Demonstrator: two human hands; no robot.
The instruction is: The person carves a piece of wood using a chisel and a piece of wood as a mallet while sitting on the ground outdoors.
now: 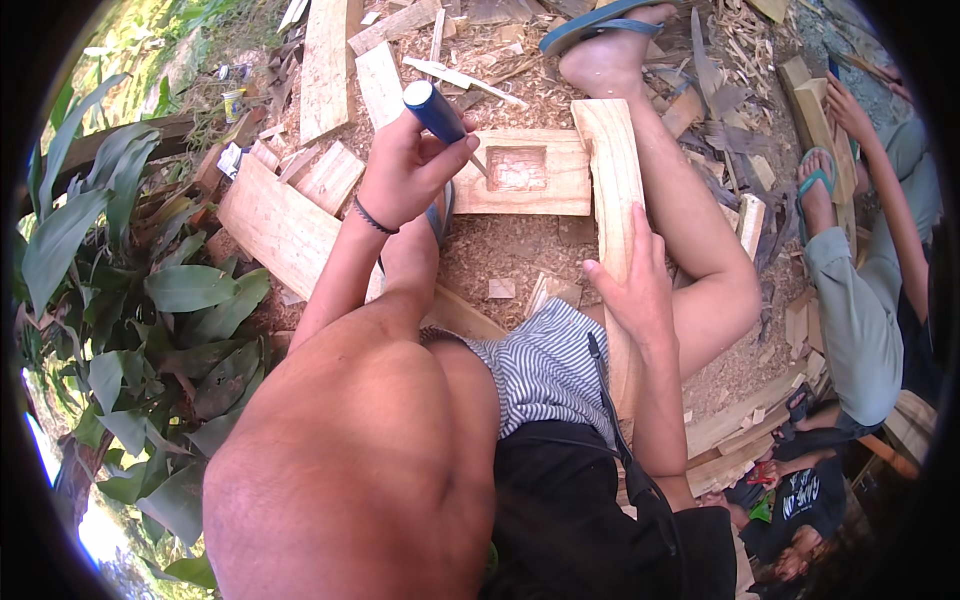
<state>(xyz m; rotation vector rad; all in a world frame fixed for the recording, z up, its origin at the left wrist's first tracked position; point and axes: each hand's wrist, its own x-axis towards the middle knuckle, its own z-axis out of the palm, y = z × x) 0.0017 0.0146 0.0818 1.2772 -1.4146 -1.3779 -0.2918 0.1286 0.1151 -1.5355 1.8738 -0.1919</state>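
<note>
Left fingers [455,159] curl inward; right fingers [639,238] lie outstretched.

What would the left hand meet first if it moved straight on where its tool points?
Probably the wooden block, near the left edge of its recess, met by the tip of the blue-handled tool in the left hand. Depth is unclear; they may be touching.

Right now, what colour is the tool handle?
Dark blue handle, white end; best seen in the head view.
</note>
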